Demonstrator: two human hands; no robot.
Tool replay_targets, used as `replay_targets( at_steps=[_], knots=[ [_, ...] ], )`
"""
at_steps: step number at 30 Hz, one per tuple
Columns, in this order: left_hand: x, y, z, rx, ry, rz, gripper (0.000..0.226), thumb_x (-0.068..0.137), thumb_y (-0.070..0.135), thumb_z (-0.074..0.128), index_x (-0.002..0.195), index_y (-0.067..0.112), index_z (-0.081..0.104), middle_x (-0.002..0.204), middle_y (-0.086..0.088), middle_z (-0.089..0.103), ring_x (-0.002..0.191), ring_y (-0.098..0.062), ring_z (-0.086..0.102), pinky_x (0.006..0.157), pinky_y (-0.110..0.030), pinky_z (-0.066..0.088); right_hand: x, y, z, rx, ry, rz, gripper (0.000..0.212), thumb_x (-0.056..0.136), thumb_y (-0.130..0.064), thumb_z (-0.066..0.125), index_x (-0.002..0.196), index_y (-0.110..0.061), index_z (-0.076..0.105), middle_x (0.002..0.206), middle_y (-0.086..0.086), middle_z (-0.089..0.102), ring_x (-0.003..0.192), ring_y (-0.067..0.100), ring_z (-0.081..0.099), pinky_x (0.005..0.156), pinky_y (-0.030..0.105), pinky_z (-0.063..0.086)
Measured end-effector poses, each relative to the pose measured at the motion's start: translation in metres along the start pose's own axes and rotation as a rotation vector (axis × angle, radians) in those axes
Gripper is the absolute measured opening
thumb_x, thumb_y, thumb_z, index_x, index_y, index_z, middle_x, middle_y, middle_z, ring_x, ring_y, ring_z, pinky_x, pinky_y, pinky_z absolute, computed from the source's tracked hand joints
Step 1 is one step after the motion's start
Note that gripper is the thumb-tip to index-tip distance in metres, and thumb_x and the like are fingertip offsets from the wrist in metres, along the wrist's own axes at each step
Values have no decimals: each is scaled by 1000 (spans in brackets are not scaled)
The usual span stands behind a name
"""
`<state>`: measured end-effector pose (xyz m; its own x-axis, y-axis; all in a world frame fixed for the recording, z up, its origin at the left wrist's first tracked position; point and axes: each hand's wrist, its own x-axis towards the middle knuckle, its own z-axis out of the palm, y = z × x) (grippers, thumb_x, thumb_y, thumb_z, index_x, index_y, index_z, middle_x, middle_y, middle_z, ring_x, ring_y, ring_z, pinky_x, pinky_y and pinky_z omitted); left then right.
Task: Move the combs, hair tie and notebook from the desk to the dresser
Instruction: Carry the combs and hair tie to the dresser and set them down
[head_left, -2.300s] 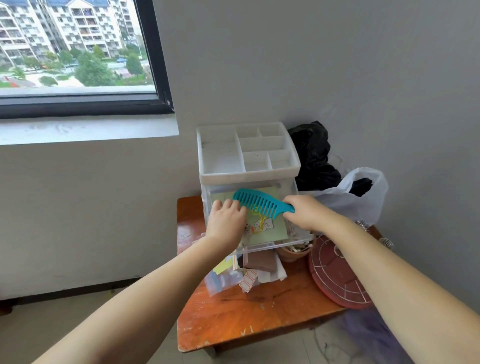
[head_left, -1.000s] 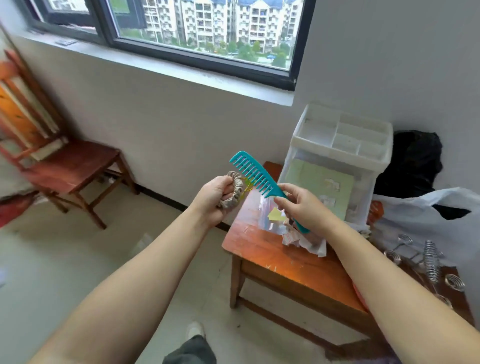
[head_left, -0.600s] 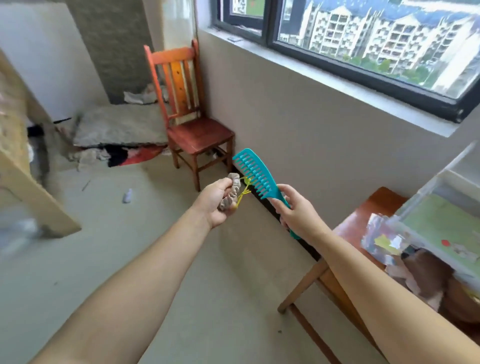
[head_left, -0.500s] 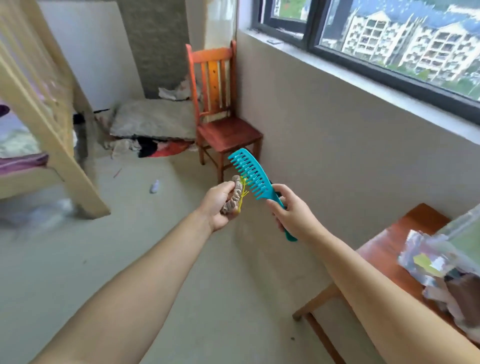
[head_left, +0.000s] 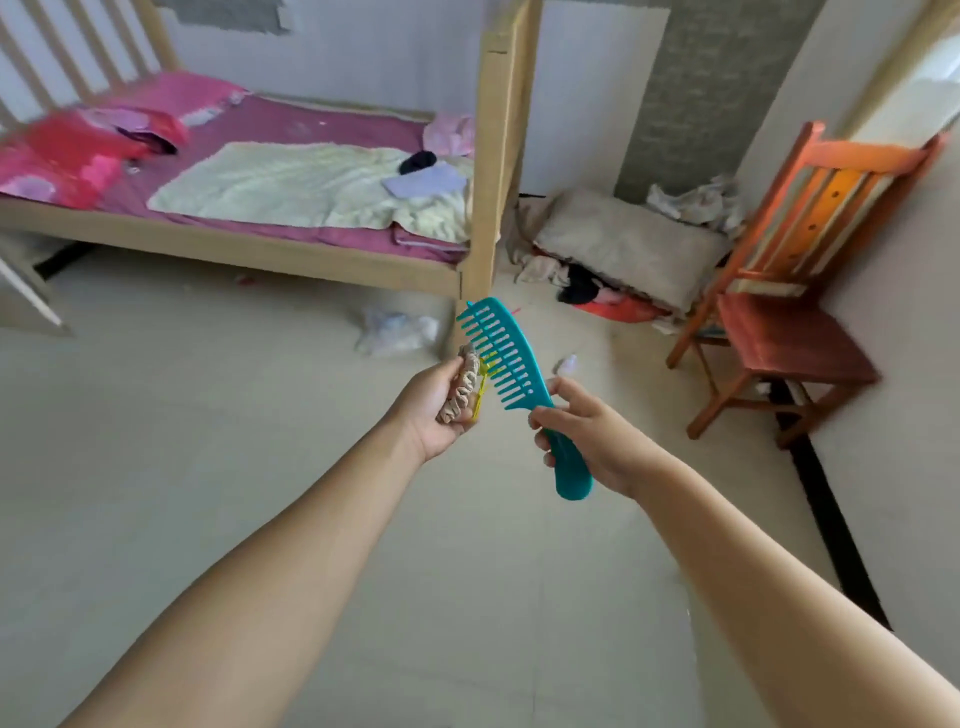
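Observation:
My right hand (head_left: 587, 436) grips the handle of a teal wide-tooth comb (head_left: 511, 358), whose teeth point left toward my other hand. My left hand (head_left: 434, 410) is closed around a beige hair tie (head_left: 464, 387) together with a small yellow comb (head_left: 484, 376), of which only a sliver shows. Both hands are held out in front of me over the floor, a short gap apart. The desk, the notebook and the dresser are out of view.
A wooden bunk bed (head_left: 483, 156) with pink bedding stands ahead on the left. An orange wooden chair (head_left: 795, 332) sits at the right by the wall. A cushion and clothes pile (head_left: 623, 249) lies between them. Crumpled plastic (head_left: 395, 330) lies on the floor.
I have turned left away from the desk; the view has swung past the chair to the bed. Both hands keep the same hold on the combs and hair tie.

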<state>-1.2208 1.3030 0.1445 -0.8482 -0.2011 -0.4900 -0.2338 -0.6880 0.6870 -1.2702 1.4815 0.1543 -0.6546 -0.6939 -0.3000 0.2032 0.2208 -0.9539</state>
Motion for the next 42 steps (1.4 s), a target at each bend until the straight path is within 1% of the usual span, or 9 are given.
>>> replay_targets(
  at_steps=[6,9,12,18,23,27,34,39,42],
  knots=[
    [-6,52,-93,-92,224,171,42,92,26,43,50,22,46,36,8,36,28,-5,22,33,-15,18,90,-11,70,-76,-94,-34,16,96,-10,42,87,-14,55,76,6,51,61,15,53,56,30,57],
    [-2,69,-125,-52,363,206,43,89,22,45,47,22,52,38,9,41,32,-6,25,36,-16,18,134,-13,94,-204,-139,-73,12,96,-11,43,97,-10,54,80,5,52,63,13,55,53,27,57],
    [7,90,-144,-53,455,241,48,88,20,44,40,21,50,38,8,42,31,-7,27,36,-15,22,175,-21,117,-230,-219,-109,15,96,-13,43,89,-20,54,80,2,51,64,11,54,50,24,55],
    [20,139,-178,-290,474,367,33,85,25,53,52,21,56,42,6,49,33,-6,39,35,-14,32,253,-50,158,-263,-380,-139,19,96,-16,43,84,-26,54,80,4,50,58,9,53,47,22,49],
    [12,165,-219,-207,515,467,26,87,15,52,64,21,60,50,8,55,37,-3,41,38,-14,31,297,-68,209,-259,-562,-96,23,96,-19,41,79,-27,55,78,2,55,57,10,51,50,25,46],
    [1,185,-270,-113,595,532,31,80,1,40,61,22,54,55,4,40,41,-4,33,40,-14,31,327,-80,265,-339,-681,-104,20,96,-24,41,86,-23,58,81,1,58,60,11,51,54,26,48],
    [-27,235,-367,-139,808,595,31,85,5,43,66,20,62,49,6,62,42,-4,54,39,-12,39,376,-92,391,-435,-542,-205,18,96,-22,39,82,-26,50,75,0,55,57,11,48,44,15,44],
    [-55,269,-440,34,894,381,20,81,0,43,73,12,56,57,-7,53,45,-13,44,39,-17,39,417,-97,459,-600,-658,-75,17,93,-21,46,109,-19,53,85,2,56,61,10,52,46,16,46],
    [-63,297,-493,115,1024,309,14,84,-3,43,76,8,48,56,-10,52,33,-13,48,38,-20,43,440,-95,513,-651,-775,-46,53,88,-14,56,134,-28,34,88,6,56,59,11,50,48,20,45]
  ],
)
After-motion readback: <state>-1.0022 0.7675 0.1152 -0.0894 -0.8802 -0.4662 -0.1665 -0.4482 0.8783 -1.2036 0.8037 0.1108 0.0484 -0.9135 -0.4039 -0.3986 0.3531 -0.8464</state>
